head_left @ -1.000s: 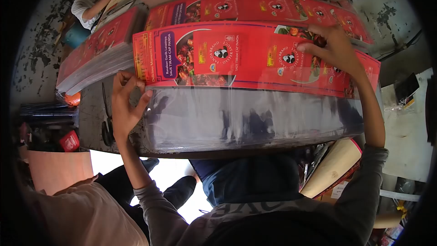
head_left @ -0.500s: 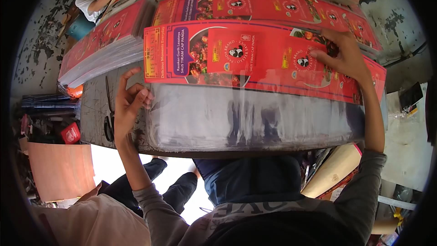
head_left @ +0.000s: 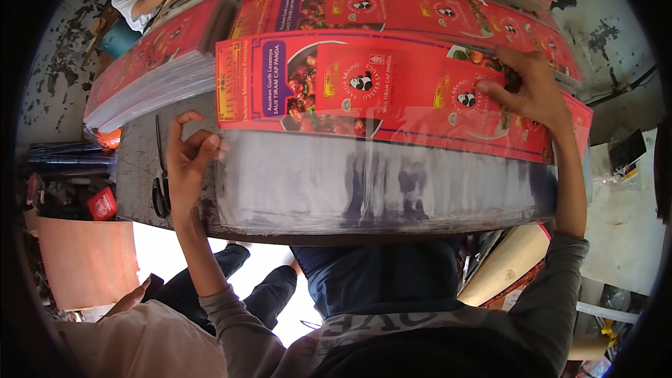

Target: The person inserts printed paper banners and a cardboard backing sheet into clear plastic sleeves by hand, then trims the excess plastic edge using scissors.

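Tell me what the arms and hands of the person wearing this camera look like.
They are ordinary human arms, with no machine parts or cables. The left hand and right hand are both ungloved, and I see no watch or bracelet. The left sleeve and right sleeve are grey and wrinkled, ending partway along the arms.

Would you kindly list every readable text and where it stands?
"LEE KUM KEE": front red sheet
"Delicious Moments Everyday": same sheet
"Rasakan Gurih Lezatnya SAUS TIRAM CAP PANDA": same sheet
"PANDA BRAND OYSTER SAUCE": around its panda
"SAUS TIRAM CAP PANDA": same sheet
"OVE": grey shirt
Too small or blurred: yellow labels, red packet, much of rear sheet.
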`<control>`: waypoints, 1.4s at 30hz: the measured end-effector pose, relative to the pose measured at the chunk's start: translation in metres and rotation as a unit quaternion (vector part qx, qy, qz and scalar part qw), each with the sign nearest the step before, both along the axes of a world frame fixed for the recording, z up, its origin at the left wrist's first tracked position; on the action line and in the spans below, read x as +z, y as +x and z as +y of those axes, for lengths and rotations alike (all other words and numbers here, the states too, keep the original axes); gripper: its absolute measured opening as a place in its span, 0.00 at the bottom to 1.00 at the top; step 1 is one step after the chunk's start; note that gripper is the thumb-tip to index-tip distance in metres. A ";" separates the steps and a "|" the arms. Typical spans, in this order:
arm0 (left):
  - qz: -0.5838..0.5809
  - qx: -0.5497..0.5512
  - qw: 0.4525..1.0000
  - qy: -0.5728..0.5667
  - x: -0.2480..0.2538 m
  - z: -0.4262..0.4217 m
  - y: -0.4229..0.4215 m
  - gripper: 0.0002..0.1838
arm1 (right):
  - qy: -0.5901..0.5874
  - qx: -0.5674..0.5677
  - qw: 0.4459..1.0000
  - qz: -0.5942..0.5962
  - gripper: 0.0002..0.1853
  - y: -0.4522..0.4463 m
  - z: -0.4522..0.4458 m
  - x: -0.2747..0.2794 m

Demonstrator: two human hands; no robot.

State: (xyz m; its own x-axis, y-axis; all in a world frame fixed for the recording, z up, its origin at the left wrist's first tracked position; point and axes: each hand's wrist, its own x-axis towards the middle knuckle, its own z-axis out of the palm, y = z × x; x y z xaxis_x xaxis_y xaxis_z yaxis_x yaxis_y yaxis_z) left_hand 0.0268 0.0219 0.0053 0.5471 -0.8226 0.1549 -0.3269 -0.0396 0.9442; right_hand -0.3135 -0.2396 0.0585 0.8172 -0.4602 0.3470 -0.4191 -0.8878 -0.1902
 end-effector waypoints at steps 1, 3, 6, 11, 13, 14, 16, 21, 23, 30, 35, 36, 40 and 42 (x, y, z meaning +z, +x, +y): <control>0.002 -0.001 1.000 -0.002 -0.001 0.000 0.001 0.16 | 0.008 0.010 1.000 -0.021 0.19 0.000 0.000 -0.001; -0.008 -0.008 1.000 -0.005 -0.003 0.001 0.004 0.15 | 0.004 0.013 1.000 -0.020 0.19 -0.001 -0.003 0.000; 0.008 -0.004 1.000 -0.003 -0.002 0.001 0.003 0.14 | 0.025 0.022 0.999 -0.026 0.19 -0.001 0.002 0.000; 0.006 -0.007 1.000 0.006 0.000 0.001 0.003 0.13 | 0.061 0.030 0.997 -0.029 0.19 0.000 0.003 -0.002; 0.006 -0.008 1.000 0.011 0.000 0.001 0.004 0.13 | 0.059 0.027 0.998 0.014 0.21 0.001 0.002 -0.003; 0.018 -0.018 1.000 0.011 -0.002 0.002 0.007 0.14 | 0.059 0.028 0.998 0.014 0.21 0.000 0.000 -0.006; 0.029 -0.028 0.999 0.010 -0.003 0.003 0.008 0.15 | 0.035 0.087 0.995 0.032 0.22 -0.001 -0.004 -0.014; 0.041 -0.017 0.999 0.009 -0.003 0.001 0.003 0.14 | 0.089 0.076 0.989 0.088 0.21 -0.001 -0.003 -0.014; 0.044 -0.013 0.999 0.002 -0.004 -0.001 0.001 0.13 | 0.106 0.086 0.985 0.105 0.22 -0.002 -0.004 -0.013; -0.216 0.044 0.975 0.030 0.004 -0.007 -0.006 0.15 | 0.063 0.039 0.985 0.153 0.32 -0.016 0.025 0.002; -0.423 -0.071 0.902 0.045 0.027 -0.021 -0.027 0.25 | 0.070 -0.016 0.995 0.069 0.41 -0.060 0.049 -0.002; -0.416 -0.122 0.899 0.064 0.027 -0.023 -0.029 0.30 | 0.104 -0.070 0.990 0.057 0.41 -0.071 0.051 -0.003; -0.462 -0.118 0.873 0.106 0.025 -0.032 -0.037 0.32 | 0.056 -0.136 0.989 0.007 0.40 -0.113 0.040 -0.026; -0.431 -0.118 0.891 0.082 0.025 -0.035 -0.036 0.33 | 0.028 -0.143 0.989 0.011 0.38 -0.121 0.035 -0.027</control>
State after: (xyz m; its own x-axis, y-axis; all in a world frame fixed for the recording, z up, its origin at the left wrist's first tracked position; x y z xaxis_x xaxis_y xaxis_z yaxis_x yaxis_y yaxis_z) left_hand -0.0091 -0.0136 0.0305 0.0915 -0.9492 0.3011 -0.9452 0.0124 0.3264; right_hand -0.4349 -0.2050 0.0316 0.6576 -0.6920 0.2979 -0.6570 -0.7202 -0.2228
